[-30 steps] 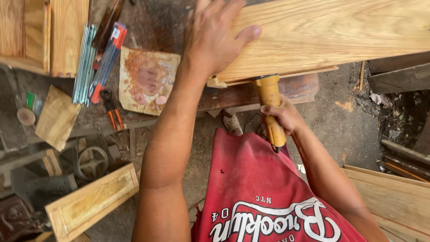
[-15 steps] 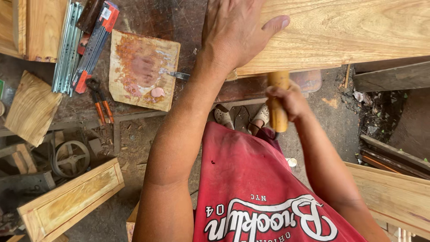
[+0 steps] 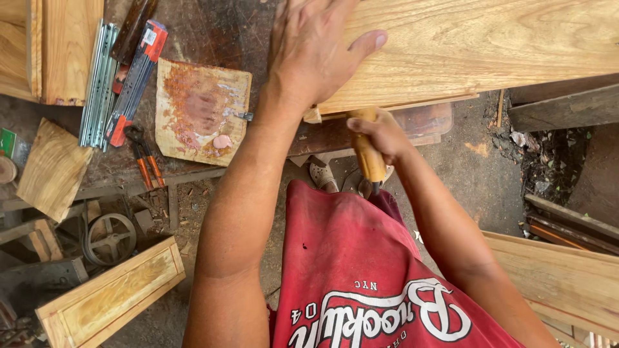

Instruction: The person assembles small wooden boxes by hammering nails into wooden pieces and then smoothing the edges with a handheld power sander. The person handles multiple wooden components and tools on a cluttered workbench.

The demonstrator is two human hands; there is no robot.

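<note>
My left hand (image 3: 319, 51) lies flat, fingers spread, on a large pale wooden board (image 3: 490, 45) at the top of the head view. Just below the board's near edge, my right hand (image 3: 380, 132) is closed around the yellow wooden handle of a tool (image 3: 367, 154), which points down toward me. The tool's working end is hidden under the board's edge. Both forearms run up from my red shirt at the bottom.
A stained square wooden pad (image 3: 200, 109) lies left of my left arm. Beside it are orange-handled pliers (image 3: 145, 158), metal drawer slides (image 3: 97, 84) and a framed wooden panel (image 3: 109, 296). More planks (image 3: 554, 277) lie at the lower right, and dark timber (image 3: 567, 109) at right.
The view has shifted so the items on the left sit further left. My right hand has lifted the yellow-handled tool closer to the board's edge. My left hand stays pressed on the board.
</note>
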